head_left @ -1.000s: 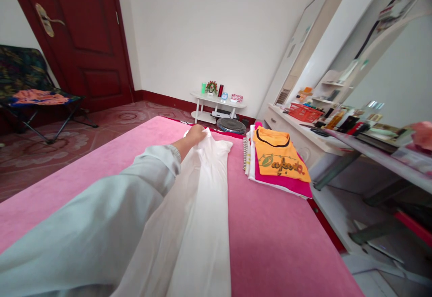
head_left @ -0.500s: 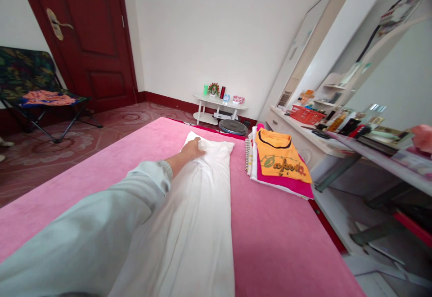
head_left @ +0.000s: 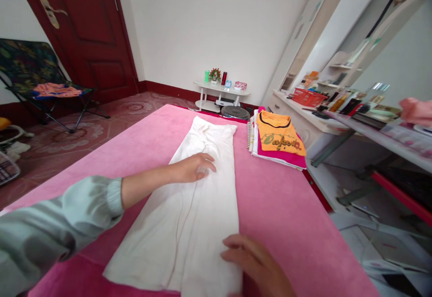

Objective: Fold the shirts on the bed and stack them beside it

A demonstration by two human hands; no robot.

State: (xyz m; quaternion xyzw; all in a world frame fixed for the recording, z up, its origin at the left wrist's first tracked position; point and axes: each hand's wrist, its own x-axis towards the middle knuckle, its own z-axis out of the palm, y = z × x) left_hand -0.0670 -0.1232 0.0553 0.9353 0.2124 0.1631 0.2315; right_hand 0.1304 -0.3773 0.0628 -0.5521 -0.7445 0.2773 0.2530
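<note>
A long white garment (head_left: 216, 207), folded lengthwise into a strip with a few creases, lies on the pink bedspread (head_left: 286, 216). Over its middle is my left hand (head_left: 192, 168), fingers loosely curved and thumb apart, holding nothing; I cannot tell whether it touches the cloth. Near the garment's lower right edge, my right hand (head_left: 254, 263) is open and slightly blurred, its fingertips over the edge. Right of the garment sits a stack of folded clothes, topped by an orange T-shirt (head_left: 281, 130) with a dark neckline and printed lettering.
A dressing table (head_left: 293, 110) with a red basket (head_left: 308, 97) and bottles stands along the right. Beyond the bed is a low white stand (head_left: 222, 86) holding small items. At left are a folding chair (head_left: 33, 72) and a dark red door (head_left: 91, 31).
My left hand has let go of the garment's far end and drawn back to its middle. My right hand has come into view at lower right. The view has tilted down.
</note>
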